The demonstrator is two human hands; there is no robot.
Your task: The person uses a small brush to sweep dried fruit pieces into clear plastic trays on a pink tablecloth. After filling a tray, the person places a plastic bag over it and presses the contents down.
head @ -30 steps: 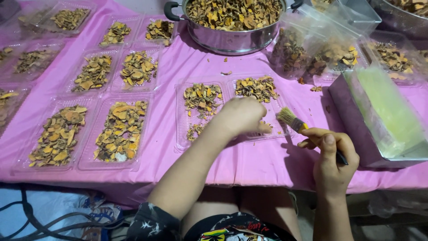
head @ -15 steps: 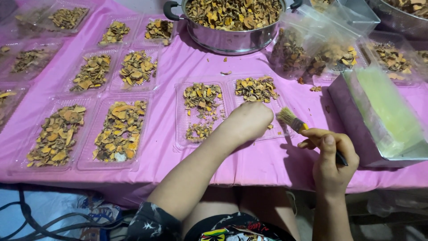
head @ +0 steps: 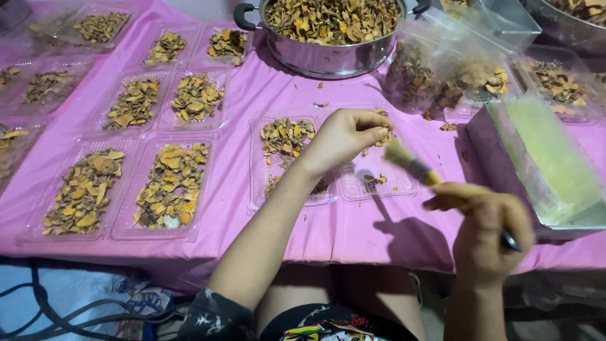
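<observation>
Pinched between thumb and fingertips, a few dried orange-yellow slices sit in the left hand (head: 344, 136), which hovers over two clear plastic trays near the middle of the table. The fingers are curled nearly closed around the small pinch, palm turned down, so the pieces can be held up off the tray rather than scattered.

To the right and nearer, the right hand (head: 486, 230) is wrapped closed around the dark handle of a small brush (head: 413, 167). The brush slants up and to the left, its pale bristles ending just beside the left hand's fingertips, a placement that suits dusting the pinched slices while crumbs fall onto the tray below.

Under the hands, the right-hand tray (head: 379, 183) is almost bare, with only a few crumbs, while the tray beside it on the left (head: 284, 142) holds a loose heap of slices. That split looks like sorted and unsorted lots kept apart.

Farther left, rows of filled trays (head: 170, 183) lie side by side on the pink tablecloth (head: 252, 95), each with a flat layer of slices. At the far edge stands a steel pot (head: 328, 53) heaped with the same slices, within arm's reach as a supply. Clear bags (head: 454, 76) of slices lean right of the pot, and a box with a pale green sheet (head: 543, 158) sits at the right edge, well apart from the brush.
</observation>
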